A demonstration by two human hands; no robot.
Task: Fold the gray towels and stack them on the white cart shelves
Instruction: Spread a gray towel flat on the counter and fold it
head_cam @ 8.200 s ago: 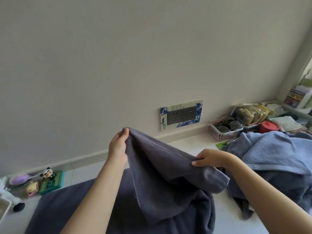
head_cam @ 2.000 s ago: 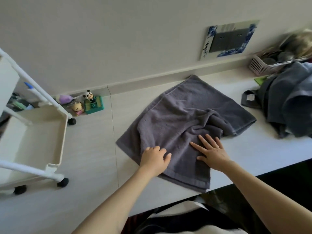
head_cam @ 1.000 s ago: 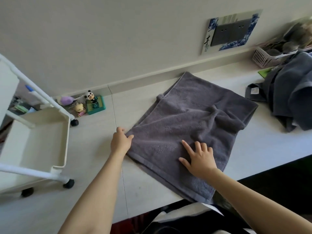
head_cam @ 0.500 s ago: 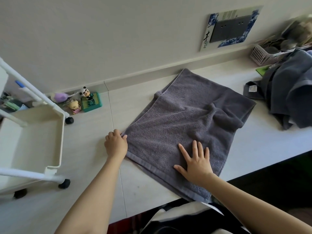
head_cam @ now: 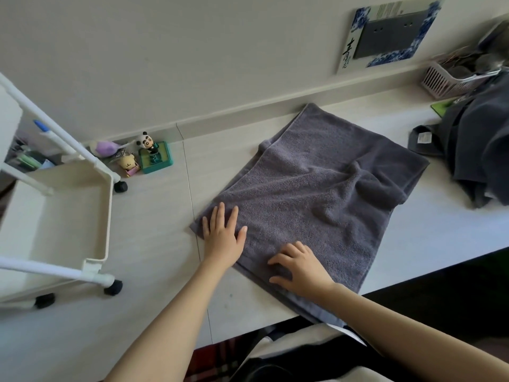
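Observation:
A gray towel (head_cam: 316, 194) lies folded over on the white counter (head_cam: 154, 232), with a rumpled ridge near its right side. My left hand (head_cam: 223, 235) lies flat with straight fingers on the towel's near-left corner. My right hand (head_cam: 300, 268) rests on the towel's near edge, fingers bent and spread, pressing the cloth. The white cart (head_cam: 68, 216) stands at the left, its visible shelf bare. A heap of more gray towels (head_cam: 479, 144) sits at the far right.
Small figurines and a green stand (head_cam: 148, 155) sit by the wall behind the cart. A pink basket (head_cam: 446, 78) stands at the back right under a wall socket plate (head_cam: 391, 31). The counter's front edge runs just below my right hand.
My left hand moved from the towel's left edge onto the cloth and flattened. My right hand slid left toward the near edge and its fingers bent.

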